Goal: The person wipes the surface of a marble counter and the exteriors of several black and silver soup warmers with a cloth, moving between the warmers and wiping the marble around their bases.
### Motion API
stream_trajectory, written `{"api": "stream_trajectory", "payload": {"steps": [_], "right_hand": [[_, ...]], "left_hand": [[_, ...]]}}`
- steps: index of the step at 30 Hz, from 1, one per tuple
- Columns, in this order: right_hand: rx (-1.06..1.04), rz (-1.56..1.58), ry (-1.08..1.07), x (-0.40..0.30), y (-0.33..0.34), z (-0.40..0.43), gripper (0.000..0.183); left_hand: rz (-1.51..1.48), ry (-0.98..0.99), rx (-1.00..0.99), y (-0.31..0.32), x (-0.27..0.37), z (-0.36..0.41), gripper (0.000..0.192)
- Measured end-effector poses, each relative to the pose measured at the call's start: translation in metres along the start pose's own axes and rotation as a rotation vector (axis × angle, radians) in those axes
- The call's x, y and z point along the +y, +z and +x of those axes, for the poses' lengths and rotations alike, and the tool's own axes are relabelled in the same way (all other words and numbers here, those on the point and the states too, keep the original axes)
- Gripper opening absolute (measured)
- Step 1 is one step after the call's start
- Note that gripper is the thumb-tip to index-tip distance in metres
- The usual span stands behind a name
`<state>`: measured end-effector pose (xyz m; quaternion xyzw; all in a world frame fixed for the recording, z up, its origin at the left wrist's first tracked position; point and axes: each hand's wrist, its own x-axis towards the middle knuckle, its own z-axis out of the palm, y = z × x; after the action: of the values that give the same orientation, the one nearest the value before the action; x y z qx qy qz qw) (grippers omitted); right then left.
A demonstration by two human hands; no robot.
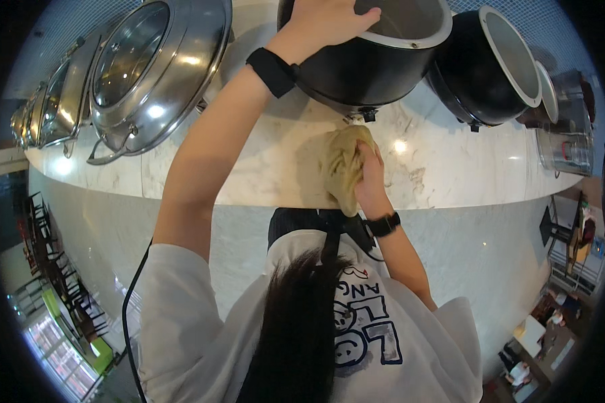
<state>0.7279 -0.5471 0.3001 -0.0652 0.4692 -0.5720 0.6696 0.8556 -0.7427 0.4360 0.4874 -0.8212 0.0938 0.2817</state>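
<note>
My right hand [370,174] grips a crumpled, yellowish-beige cloth [345,161] against the pale marble counter [262,176]. One end of the cloth hangs over the counter's front edge. Just behind it stands a large black round pot [363,75] with a grey rim, its mouth facing up. My left hand [327,20] reaches over this pot at the top of the view. Its thumb points out over the pot's opening, while the other fingers are cut off by the picture's edge, so what they touch cannot be seen.
A second black pot [471,65] is to the right, with clear containers [564,146] beyond it. On the left, a steel chafing dish [136,75] with a glass-windowed lid stands before several similar ones. Blue mesh tile [524,25] lies behind. Chairs and people appear at the rim.
</note>
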Motion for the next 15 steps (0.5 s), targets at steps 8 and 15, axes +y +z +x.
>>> {"api": "stream_trajectory", "payload": {"steps": [8,15], "right_hand": [[0.223,-0.014,-0.253,0.044,0.019,0.064,0.025],[0.242,-0.02,-0.259,0.05,0.01,0.08,0.03]], "left_hand": [[-0.099,-0.018,0.12,0.007,0.001,-0.002,0.062],[-0.167,-0.002,0.166,0.004,0.003,0.0,0.06]]}}
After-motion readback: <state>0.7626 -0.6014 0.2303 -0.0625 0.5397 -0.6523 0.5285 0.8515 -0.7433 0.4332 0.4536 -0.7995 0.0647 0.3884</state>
